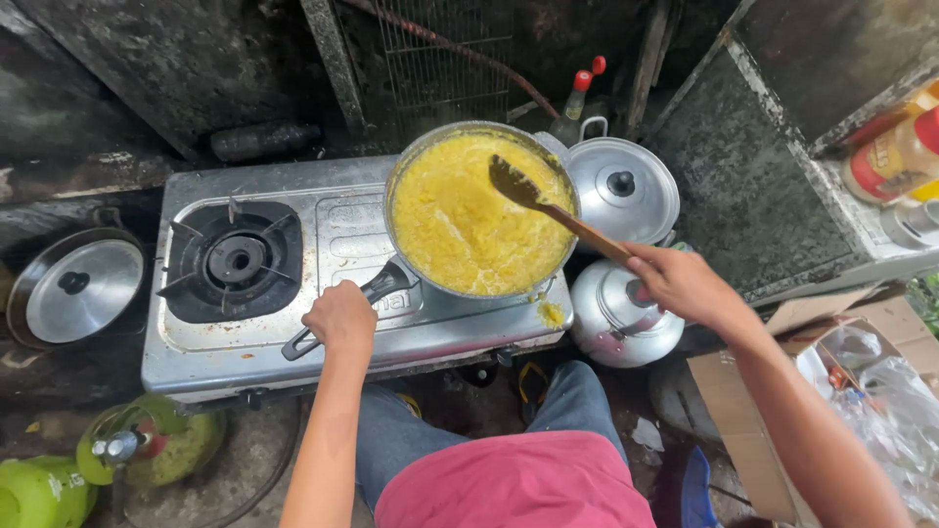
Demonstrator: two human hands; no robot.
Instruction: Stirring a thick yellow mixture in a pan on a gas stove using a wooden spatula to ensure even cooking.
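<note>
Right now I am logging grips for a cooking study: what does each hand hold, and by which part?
The left hand grips the pan by its black handle. The right hand holds the wooden spatula by its handle end.

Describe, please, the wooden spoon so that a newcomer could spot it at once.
Start at the steel two-burner stove; its right burner carries a pan of yellow food. Above that pan the right hand holds the wooden spoon. It is the only wooden utensil, brown with a dark bowl, unlike the pan's black handle under the left hand.
</note>
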